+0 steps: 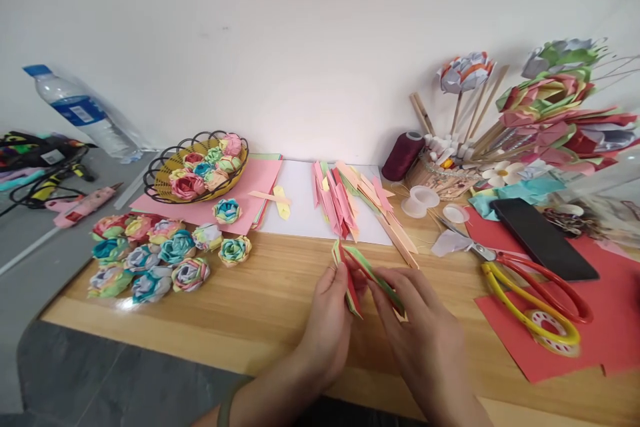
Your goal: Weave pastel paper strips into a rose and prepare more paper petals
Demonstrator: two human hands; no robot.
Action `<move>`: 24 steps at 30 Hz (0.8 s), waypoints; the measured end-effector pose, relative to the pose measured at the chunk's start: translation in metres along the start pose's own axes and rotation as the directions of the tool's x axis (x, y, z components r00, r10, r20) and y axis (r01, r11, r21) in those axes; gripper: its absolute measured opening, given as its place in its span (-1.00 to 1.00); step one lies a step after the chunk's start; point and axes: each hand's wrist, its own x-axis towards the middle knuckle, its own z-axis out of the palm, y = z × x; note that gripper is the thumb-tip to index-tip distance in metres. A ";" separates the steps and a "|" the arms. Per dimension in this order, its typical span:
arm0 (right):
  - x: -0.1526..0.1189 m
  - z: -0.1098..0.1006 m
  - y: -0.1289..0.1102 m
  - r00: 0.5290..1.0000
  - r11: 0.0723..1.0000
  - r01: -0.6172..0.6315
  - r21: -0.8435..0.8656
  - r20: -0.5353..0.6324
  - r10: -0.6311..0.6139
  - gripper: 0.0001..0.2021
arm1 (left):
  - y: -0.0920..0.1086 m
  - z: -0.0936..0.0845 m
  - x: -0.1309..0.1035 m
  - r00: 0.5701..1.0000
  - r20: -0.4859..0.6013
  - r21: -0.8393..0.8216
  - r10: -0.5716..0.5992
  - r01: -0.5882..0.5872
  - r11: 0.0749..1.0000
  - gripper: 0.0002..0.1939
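Note:
My left hand (pixel 327 320) pinches a small stack of folded paper pieces (pixel 351 287) with red, green and pale edges, thumb on the near side. My right hand (pixel 423 327) has its fingers closed on a green and red folded paper strip (pixel 375 273) that slants beside the stack. Whether the two paper parts are joined is hidden by my fingers. Just beyond my hands, a pile of pink folded paper strips (pixel 335 203) lies on a white sheet (pixel 300 213), with peach and green strips (pixel 373 197) at its right.
Left: finished paper flowers (pixel 175 247), a basket (pixel 165 197) of flowers, a pink glue gun (pixel 85 205), a water bottle (pixel 83 110). Right: scissors (pixel 540 280), a tape roll (pixel 555 330), red paper (pixel 515 340), a black phone (pixel 545 237), a thread spool (pixel 403 155) and stemmed paper flowers (pixel 547 97).

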 end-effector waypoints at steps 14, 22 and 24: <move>-0.007 0.030 0.006 0.922 0.974 0.216 -0.072 -0.313 -0.227 -0.71 | 0.003 0.012 -0.008 0.999 0.036 -0.140 0.010 -0.005 0.990 -0.71; -0.001 0.034 -0.001 0.927 0.941 0.335 -0.054 -0.160 -0.339 -0.73 | 0.002 0.006 -0.004 0.999 0.040 -0.207 -0.022 0.030 0.978 -0.73; -0.002 0.031 -0.001 0.918 0.925 0.379 -0.036 -0.111 -0.381 -0.70 | 0.004 0.004 -0.004 0.999 0.042 -0.216 -0.034 0.043 0.975 -0.77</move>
